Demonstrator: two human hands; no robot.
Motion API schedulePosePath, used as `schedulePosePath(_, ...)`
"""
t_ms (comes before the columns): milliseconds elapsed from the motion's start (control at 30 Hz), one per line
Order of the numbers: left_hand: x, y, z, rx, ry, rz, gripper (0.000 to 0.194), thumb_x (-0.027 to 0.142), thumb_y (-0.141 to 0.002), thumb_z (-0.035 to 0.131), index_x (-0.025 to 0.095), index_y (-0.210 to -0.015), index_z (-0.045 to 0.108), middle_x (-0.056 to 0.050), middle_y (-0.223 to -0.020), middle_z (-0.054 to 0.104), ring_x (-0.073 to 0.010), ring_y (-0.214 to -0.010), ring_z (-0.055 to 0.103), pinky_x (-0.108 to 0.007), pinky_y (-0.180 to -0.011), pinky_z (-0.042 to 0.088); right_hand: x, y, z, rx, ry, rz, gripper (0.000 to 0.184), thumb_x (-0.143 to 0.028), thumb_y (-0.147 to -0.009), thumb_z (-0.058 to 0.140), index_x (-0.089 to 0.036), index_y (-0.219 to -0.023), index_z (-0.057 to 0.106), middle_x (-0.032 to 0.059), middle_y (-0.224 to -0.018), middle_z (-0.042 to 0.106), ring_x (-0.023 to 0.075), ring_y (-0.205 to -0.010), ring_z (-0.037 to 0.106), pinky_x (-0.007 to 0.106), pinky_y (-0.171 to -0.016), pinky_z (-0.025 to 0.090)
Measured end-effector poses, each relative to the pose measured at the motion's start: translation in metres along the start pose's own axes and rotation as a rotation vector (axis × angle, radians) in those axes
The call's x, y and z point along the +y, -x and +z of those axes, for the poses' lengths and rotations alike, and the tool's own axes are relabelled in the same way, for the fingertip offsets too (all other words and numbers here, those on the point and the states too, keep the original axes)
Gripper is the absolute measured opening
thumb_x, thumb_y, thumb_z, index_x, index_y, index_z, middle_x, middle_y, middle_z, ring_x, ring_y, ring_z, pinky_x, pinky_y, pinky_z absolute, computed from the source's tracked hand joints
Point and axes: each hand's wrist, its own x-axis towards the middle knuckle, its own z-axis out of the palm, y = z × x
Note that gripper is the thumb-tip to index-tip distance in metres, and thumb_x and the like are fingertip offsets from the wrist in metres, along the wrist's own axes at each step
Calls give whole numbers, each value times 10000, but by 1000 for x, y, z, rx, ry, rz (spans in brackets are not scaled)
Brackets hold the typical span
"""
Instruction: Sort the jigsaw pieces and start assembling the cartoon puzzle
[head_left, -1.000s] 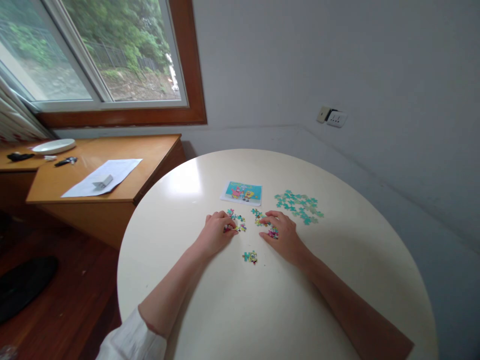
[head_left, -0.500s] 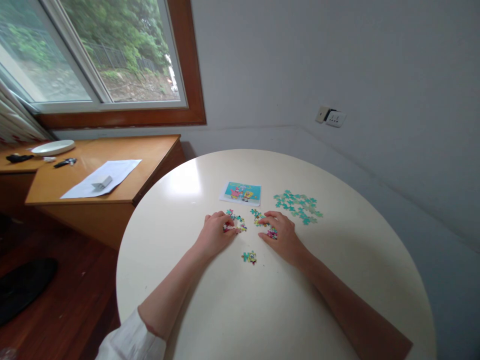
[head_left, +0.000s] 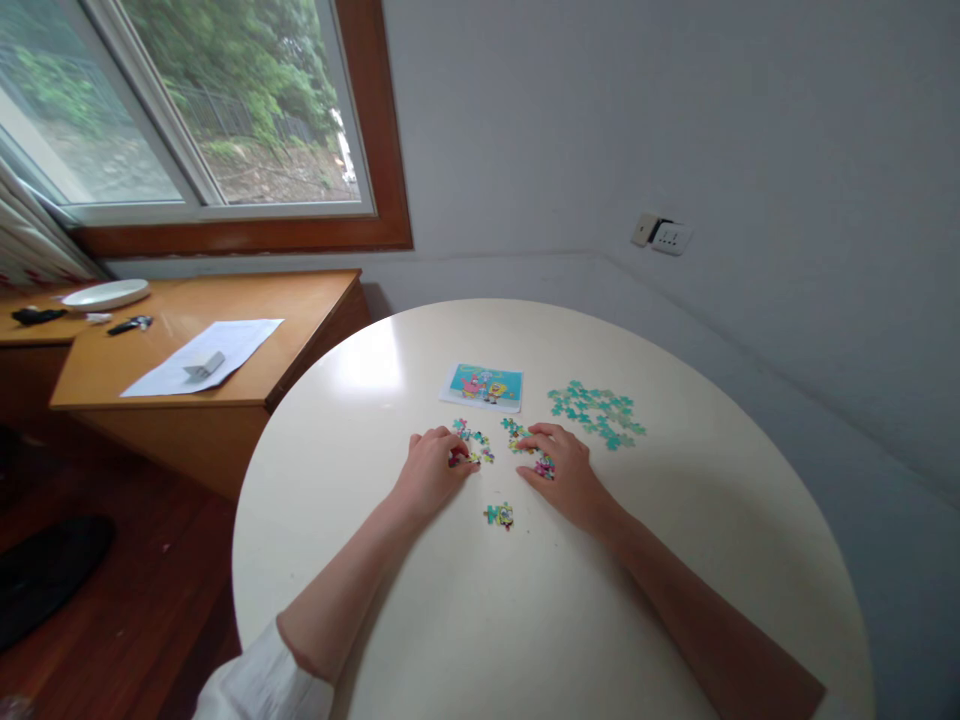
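Small multicoloured jigsaw puzzle pieces lie in two loose clusters at the table's middle. My left hand [head_left: 433,462] rests at the left cluster of puzzle pieces [head_left: 480,442], fingers curled over it and thumb a little apart. My right hand [head_left: 560,462] reaches over the right cluster of puzzle pieces [head_left: 514,432], index finger and thumb spread around some of them. No piece is visibly lifted in either hand; some are hidden beneath the fingers. Nearer me lies a small joined section of puzzle [head_left: 499,515], teal with a yellow face.
A cartoon picture card [head_left: 484,387] lies beyond my hands on the round white table [head_left: 525,620]. To the right is a pile of teal puzzle pieces [head_left: 596,412]. A wooden desk [head_left: 300,300] at left holds paper [head_left: 240,345] and a white plate [head_left: 109,294].
The fingers of my left hand have curled slightly inward over the left cluster. My right hand stays nearly still, and the pieces elsewhere keep their places.
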Motion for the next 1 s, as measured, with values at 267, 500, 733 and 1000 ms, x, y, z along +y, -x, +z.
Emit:
schedulePosePath(267,1,0,1,-20,19,-20,125,302,-745,640,181,-772,628,-43,-868,620,-213,-872,560,-358,-805,357,0,1,0,4,7,-13,221,-187,-682,609,-256,-891,637,64,-1093,563,252,-1050,511,450,-906,340)
schedulePosePath(500,-1,0,3,-32,34,-3,83,263,-755,618,186,-782,608,-40,-882,613,-212,-883,552,-364,-814,348,1,0,0,6,16,-16,215,-191,-685,604,-257,-887,637,61,-1094,564,253,-1049,514,445,-910,343)
schedulePosePath(733,-1,0,4,-34,38,31,58,219,-760,600,190,-808,585,-39,-912,595,-213,-928,534,-364,-828,333,0,0,-1,-8,14,-7,232,-182,-674,619,-255,-893,637,64,-1093,563,254,-1052,513,448,-912,339)
schedulePosePath(1000,-2,0,6,-15,32,64,83,188,-751,584,201,-829,561,-29,-910,605,-207,-914,534,-352,-828,325,2,0,0,-5,25,-24,216,-204,-684,611,-260,-891,637,59,-1089,564,253,-1043,517,445,-903,350)
